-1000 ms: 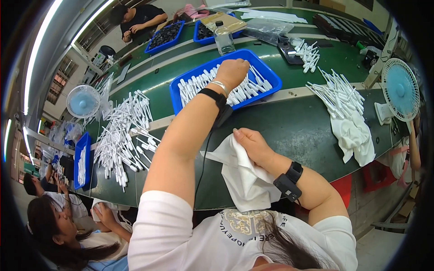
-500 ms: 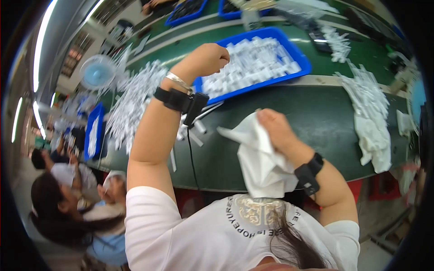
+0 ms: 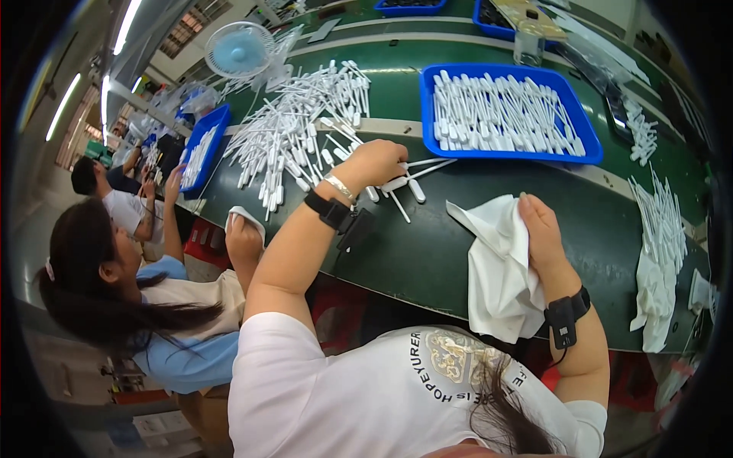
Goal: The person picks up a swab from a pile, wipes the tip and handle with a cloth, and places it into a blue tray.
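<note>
Left hand (image 3: 378, 162) has swung down from the tray (image 3: 510, 155), closed on white sticks (image 3: 408, 185); right hand (image 3: 544, 233) grips cloth (image 3: 500, 267). Loose grip could spill them.

This is a factory assembly line, a small-parts workshop. A long green-topped workbench (image 3: 427, 252) runs the length of the room, with shallow blue plastic trays (image 3: 588, 149) set along it, each filled with rows of small white plastic tube-shaped parts (image 3: 496, 114). More of these parts lie in a loose heap (image 3: 290, 137) toward the bench's left end. Several seated workers (image 3: 137, 298) line the near edge, a small pale-blue desk fan (image 3: 239, 49) stands at the far edge, and strip lights (image 3: 61, 107) hang overhead.
</note>
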Tool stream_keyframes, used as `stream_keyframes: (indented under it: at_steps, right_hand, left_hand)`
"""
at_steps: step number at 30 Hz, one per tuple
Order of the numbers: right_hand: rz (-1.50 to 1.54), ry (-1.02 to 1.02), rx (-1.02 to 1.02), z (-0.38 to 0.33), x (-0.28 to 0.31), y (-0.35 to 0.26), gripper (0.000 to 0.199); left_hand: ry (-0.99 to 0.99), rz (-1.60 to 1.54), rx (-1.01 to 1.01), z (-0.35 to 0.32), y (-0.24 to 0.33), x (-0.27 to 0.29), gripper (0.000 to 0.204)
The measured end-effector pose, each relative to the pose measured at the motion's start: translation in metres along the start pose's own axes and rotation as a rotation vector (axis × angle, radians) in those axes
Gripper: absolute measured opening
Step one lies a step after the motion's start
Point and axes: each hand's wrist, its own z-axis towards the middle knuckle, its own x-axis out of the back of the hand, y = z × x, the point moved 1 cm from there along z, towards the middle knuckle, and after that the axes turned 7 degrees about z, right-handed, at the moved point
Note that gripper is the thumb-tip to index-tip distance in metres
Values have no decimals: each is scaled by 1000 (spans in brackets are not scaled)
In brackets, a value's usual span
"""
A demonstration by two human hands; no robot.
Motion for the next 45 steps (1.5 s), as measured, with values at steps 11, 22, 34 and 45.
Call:
stream_keyframes:
  at_steps: [11,22,34,45]
  right_hand:
    - [84,8,-16,-7,-14,-9,26]
    - [63,82,33,-9,-22,-12,27]
    - [279,165,-13,2,2,-16,25]
    - [374,99,-51,0,-1,-16,26]
  left_hand:
    - [-38,-37,-61,-47,-3,40,26]
    - [-182,-1001,-384,-49,91,41,21]
    - [-343,-1829,-21,-11,133,-23,19]
    - [-363,-1796,-37,-16,136,-21,19]
